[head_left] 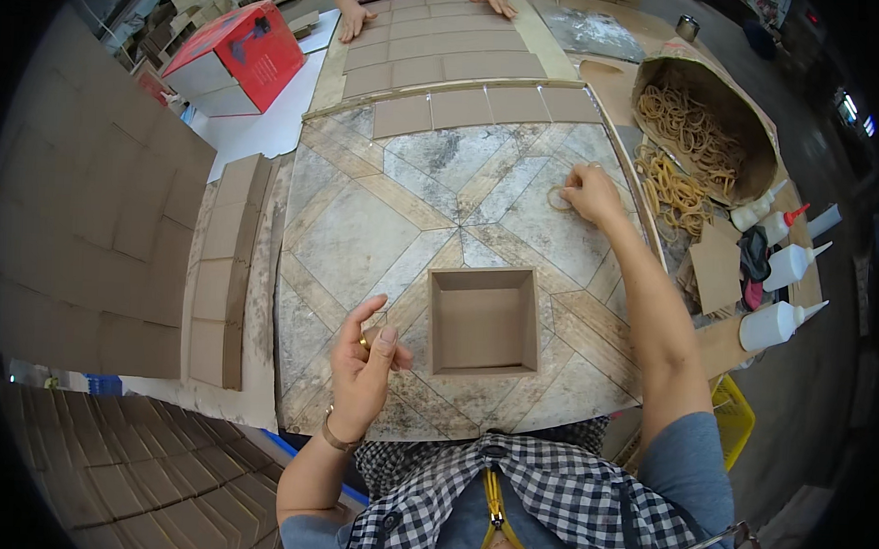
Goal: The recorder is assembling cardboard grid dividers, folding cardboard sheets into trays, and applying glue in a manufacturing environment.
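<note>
An open, square brown cardboard box (481, 358) sits on the patterned board (354, 228) in front of me, its hollow side up. To the left of the box, my left hand (364, 359) hovers apart from it, index finger raised and thumb apart, with nothing visible in it. Farther off, at the board's right side, my right hand (594, 195) pinches a thin tan rubber band (555, 198) between thumb and fingers. The loop hangs out to the left of the fingertips.
Rubber bands (675, 191) spill from a paper sack (766, 131) on the right, near several white squeeze bottles (767, 327). Flat cardboard pieces (460, 106) line the board's far edge. Cardboard stacks (222, 277) and a red box (258, 60) stand left. Another person's hands (353, 22) rest opposite.
</note>
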`<state>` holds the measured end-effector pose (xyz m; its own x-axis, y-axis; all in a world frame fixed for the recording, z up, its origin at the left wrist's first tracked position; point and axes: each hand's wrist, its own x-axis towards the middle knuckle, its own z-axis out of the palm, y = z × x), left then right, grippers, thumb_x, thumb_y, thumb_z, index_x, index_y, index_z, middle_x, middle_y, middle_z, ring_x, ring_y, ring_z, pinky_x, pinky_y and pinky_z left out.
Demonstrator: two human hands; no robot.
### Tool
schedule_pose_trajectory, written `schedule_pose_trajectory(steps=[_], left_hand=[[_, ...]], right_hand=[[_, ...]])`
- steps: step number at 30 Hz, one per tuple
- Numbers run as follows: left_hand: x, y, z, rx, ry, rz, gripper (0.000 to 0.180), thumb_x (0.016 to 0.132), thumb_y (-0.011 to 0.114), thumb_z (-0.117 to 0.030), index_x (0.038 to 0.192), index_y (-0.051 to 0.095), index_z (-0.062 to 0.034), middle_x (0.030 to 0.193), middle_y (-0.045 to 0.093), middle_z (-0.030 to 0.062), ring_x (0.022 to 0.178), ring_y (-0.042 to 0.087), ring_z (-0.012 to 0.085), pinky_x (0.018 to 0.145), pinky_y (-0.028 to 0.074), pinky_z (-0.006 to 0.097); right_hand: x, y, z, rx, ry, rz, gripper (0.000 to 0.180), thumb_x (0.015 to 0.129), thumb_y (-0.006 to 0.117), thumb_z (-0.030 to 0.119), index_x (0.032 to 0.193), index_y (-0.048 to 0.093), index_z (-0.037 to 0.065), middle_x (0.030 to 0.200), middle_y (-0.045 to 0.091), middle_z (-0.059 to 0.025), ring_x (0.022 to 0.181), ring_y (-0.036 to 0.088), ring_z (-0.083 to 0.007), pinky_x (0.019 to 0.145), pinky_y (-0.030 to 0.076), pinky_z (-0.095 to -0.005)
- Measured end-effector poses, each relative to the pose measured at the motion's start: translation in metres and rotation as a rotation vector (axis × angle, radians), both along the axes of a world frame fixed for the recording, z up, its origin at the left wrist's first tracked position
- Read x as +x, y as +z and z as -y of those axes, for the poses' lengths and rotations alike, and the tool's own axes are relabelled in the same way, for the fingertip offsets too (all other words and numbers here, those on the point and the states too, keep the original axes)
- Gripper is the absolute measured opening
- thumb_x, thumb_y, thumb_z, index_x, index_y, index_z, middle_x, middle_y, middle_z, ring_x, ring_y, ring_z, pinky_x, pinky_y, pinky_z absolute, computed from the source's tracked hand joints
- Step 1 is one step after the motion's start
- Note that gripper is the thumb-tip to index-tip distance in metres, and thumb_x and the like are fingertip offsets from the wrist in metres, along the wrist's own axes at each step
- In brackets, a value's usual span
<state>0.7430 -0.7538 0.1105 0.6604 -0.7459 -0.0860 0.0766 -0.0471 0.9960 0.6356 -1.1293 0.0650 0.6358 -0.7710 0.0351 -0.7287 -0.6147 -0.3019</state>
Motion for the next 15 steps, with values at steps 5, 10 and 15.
schedule_pose_trajectory(steps=[5,10,15], left_hand=[[0.010,0.039,0.028,-0.154,-0.113,0.339,0.044,0.088,0.058,-0.006,0.129,0.043,-0.0002,0.075,0.060,0.0046,0.067,0.056,0.0070,0.060,0.046,0.021],[0.001,0.073,0.062,-0.163,-0.407,-0.027,0.032,0.082,0.065,-0.006,0.112,0.055,-0.0008,0.074,0.059,0.0036,0.066,0.056,0.0077,0.060,0.046,0.022],[-0.012,0.058,0.019,0.118,-0.359,0.656,0.018,0.076,0.065,-0.004,0.093,0.062,-0.0054,0.072,0.059,0.0067,0.062,0.057,0.0140,0.059,0.047,0.026]], right_hand=[[0.003,0.025,-0.047,0.288,0.193,0.535,0.018,0.084,0.060,0.014,0.095,0.051,0.002,0.077,0.062,-0.0133,0.072,0.062,-0.0305,0.064,0.049,-0.0360],[-0.023,0.116,-0.185,0.237,0.663,0.705,0.015,0.087,0.057,0.014,0.090,0.049,0.002,0.064,0.060,-0.0128,0.052,0.060,-0.0280,0.046,0.046,-0.0348],[-0.059,0.123,-0.199,-0.072,0.756,0.226,0.017,0.081,0.061,0.009,0.094,0.051,0.003,0.062,0.059,-0.0109,0.053,0.060,-0.0281,0.047,0.046,-0.0378]])
